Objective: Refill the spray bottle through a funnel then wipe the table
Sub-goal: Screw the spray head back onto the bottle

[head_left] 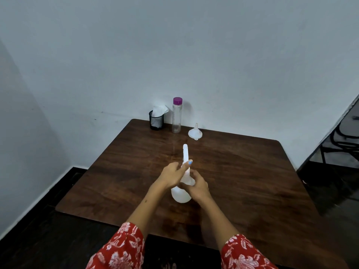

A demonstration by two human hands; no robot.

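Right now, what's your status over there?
Both hands, left and right, gripping spray bottle on table. Funnel untouched by wall. Nothing in the way.

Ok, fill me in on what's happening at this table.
A person holds a white spray bottle standing on the wooden table with both hands: the left hand at its trigger head, the right hand around its neck. The funnel, the purple-capped water bottle and the mesh cup of tissues wait untouched near the wall.
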